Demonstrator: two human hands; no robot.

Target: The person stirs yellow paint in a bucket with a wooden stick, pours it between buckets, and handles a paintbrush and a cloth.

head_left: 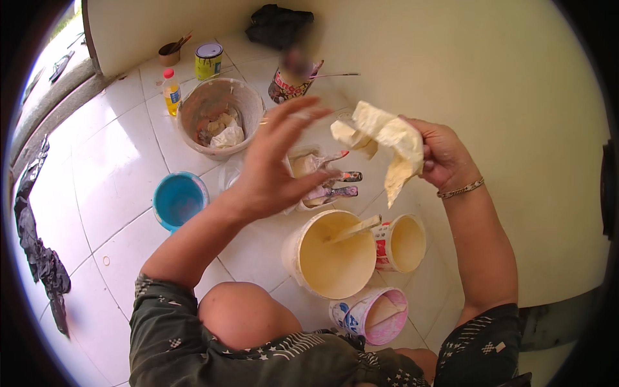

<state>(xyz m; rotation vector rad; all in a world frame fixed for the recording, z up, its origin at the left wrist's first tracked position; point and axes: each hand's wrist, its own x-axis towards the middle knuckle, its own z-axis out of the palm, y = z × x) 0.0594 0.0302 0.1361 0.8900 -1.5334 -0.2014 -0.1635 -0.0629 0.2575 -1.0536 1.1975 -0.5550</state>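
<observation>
My right hand [445, 153], a chain bracelet on its wrist, grips a crumpled cream-coloured rag [392, 137] that looks coated in paint. Its thumb and fingers pinch one end, and the rest hangs toward the left. To the left, my left hand [274, 161] is raised with its fingers apart and nothing in them; it is slightly blurred and does not touch the rag. Beneath the hands stands a large bucket of cream paint [329, 264] with a paint-covered stick [353, 229] leaning in it. Behind that, a container [302, 166] holds several paint-stained brushes [338, 192], partly hidden by my left hand.
Near the bucket are a smaller cream-filled tub [407, 244] and a pink-stained tub [387, 316]. A blue pail [179, 201], a dirty bucket [219, 138], a yellow-liquid bottle [171, 93] and a paint can [208, 61] stand leftward. Black plastic [42, 242] lies at far left.
</observation>
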